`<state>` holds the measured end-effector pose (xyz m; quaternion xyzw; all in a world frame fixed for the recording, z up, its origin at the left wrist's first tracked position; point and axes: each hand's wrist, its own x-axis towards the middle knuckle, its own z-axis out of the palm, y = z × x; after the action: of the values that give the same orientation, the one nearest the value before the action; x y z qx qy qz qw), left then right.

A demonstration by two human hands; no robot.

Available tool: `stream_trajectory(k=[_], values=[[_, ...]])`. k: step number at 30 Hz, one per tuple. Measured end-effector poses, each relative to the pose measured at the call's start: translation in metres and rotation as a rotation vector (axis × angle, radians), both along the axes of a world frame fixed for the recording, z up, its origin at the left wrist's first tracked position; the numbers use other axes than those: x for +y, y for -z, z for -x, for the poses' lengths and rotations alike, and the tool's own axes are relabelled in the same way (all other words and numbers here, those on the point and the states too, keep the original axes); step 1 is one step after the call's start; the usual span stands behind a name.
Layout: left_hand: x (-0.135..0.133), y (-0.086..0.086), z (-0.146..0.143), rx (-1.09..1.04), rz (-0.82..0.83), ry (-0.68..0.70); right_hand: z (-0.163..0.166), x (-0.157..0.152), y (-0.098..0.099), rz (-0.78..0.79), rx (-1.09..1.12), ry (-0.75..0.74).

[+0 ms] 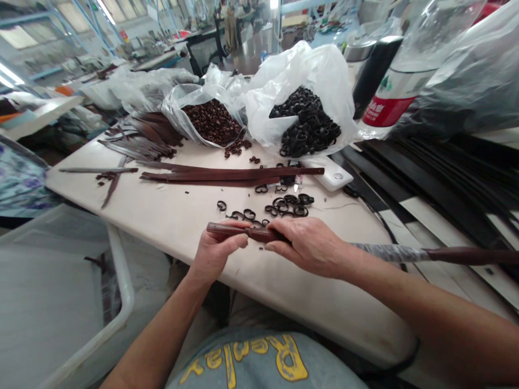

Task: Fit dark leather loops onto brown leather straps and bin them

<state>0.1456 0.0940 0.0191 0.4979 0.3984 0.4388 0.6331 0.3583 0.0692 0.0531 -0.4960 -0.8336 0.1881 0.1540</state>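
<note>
My left hand (211, 258) is closed around the end of a dark brown leather strap bundle (223, 229), with the thumb pressed along its near side. Further along the same bundle, my right hand (314, 247) grips it between thumb and fingers. A narrow band seems to cross the bundle between my hands. To the right of my right hand, a stretch wrapped in clear film (389, 252) runs on toward the right edge. Just beyond my hands lie several small black strap loops (284, 205). Behind these, long brown straps (227, 175) lie flat on the table.
Plastic bags hold brown loops (213, 121) and black loops (310, 121) at the back of the table (178, 216). More brown strips (150, 135) are piled at back left. Black straps (458, 178), a bottle (389, 102) and a dark flask (375, 75) stand or lie right. A white bin (125, 281) is lower left.
</note>
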Motion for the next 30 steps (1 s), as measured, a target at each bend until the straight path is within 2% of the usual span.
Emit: stream_trajectory(k=[4, 9, 12, 18, 22, 26, 30], values=[[-0.002, 0.003, 0.007, 0.026, 0.029, -0.027, 0.003, -0.001, 0.002, 0.002, -0.081, -0.006], [-0.016, 0.014, -0.007, 0.062, 0.047, 0.066, 0.012, -0.008, 0.010, -0.023, -0.066, -0.035], [-0.015, 0.013, -0.009, 0.050, 0.009, 0.099, 0.010, -0.007, 0.009, -0.025, -0.068, -0.035], [-0.003, 0.010, 0.005, 0.020, -0.034, -0.008, 0.000, 0.000, 0.001, 0.014, -0.122, -0.017], [-0.006, 0.010, 0.002, 0.010, 0.008, -0.010, 0.006, -0.002, 0.003, 0.043, -0.167, 0.006], [-0.009, 0.005, -0.002, -0.011, 0.028, 0.012, 0.004, -0.003, 0.000, 0.064, -0.086, -0.014], [0.004, -0.007, 0.017, -0.156, 0.058, -0.116, -0.020, 0.004, -0.008, 0.164, -0.013, -0.042]])
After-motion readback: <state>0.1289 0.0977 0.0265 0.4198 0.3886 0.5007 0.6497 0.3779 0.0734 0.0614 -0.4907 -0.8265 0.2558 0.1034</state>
